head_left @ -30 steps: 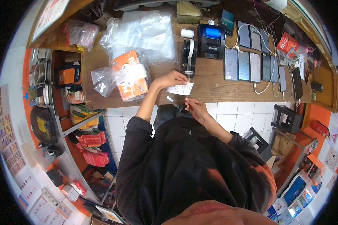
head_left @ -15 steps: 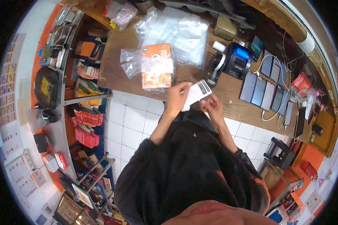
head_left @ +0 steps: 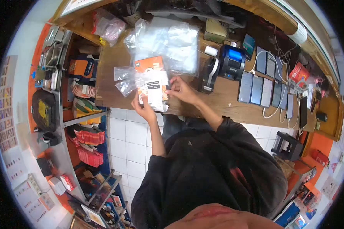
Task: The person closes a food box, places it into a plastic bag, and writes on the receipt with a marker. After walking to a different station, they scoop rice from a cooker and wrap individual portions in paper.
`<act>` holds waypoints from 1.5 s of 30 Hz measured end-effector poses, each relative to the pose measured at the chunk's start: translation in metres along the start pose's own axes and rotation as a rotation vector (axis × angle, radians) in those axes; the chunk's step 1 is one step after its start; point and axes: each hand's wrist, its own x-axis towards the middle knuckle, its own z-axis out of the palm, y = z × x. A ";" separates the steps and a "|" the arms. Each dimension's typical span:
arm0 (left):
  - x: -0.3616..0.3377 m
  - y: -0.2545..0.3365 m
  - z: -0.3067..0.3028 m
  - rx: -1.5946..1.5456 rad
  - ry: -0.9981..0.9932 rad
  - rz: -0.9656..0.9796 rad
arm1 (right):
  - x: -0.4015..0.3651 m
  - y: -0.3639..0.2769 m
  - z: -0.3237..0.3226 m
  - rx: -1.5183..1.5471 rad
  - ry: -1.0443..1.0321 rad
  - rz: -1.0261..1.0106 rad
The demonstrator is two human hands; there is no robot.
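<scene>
A white printed label [head_left: 154, 91] lies over the lower part of an orange and white package [head_left: 149, 64] at the desk's front edge. My left hand [head_left: 143, 109] is at the label's lower left edge, its thumb and fingers closed on it. My right hand [head_left: 179, 90] is at the label's right edge, thumb and index finger near the package's side; whether they pinch anything is too small to tell. Clear plastic wrap [head_left: 125, 80] sticks out from the package's left side. The label's lower right corner curls up.
Clear plastic bags [head_left: 172, 42] lie behind the package. To the right stand a tape dispenser [head_left: 209, 76] and a label printer [head_left: 232, 63]. Several phones with white cables, one of them a grey phone [head_left: 266, 92], lie farther right. A shelf [head_left: 86, 118] stands left.
Both hands have moved left with the white label, from beside the package to over it. The label now lies against the package. The camera view has shifted.
</scene>
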 end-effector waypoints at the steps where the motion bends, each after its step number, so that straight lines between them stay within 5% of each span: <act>1: 0.003 -0.021 -0.001 -0.065 -0.003 -0.002 | 0.002 0.024 0.008 0.093 0.036 -0.032; 9: 0.032 -0.041 -0.002 -0.149 -0.013 -0.056 | 0.000 0.063 0.028 0.300 0.004 -0.014; 12: 0.038 -0.026 -0.006 -0.451 -0.182 -0.264 | -0.003 0.024 0.029 0.261 0.109 0.005; 14: 0.028 -0.010 -0.002 0.030 -0.165 0.106 | 0.003 0.009 0.039 -0.040 0.228 -0.149; 30: 0.037 -0.029 -0.008 -0.290 -0.267 -0.231 | 0.001 0.010 0.008 0.359 -0.078 -0.113; 36: 0.057 -0.063 -0.023 -0.410 -0.322 -0.368 | -0.006 0.004 -0.009 0.089 -0.089 -0.074; 39: 0.078 -0.095 -0.038 -0.550 -0.540 -0.483 | -0.007 0.011 -0.014 -0.018 -0.055 -0.108; 41: 0.061 -0.040 -0.024 -0.343 -0.473 -0.400 | -0.013 -0.006 -0.024 0.058 -0.078 -0.024; 45: 0.093 -0.074 -0.035 -0.096 -0.501 -0.277 | -0.017 -0.028 -0.042 0.091 0.013 -0.031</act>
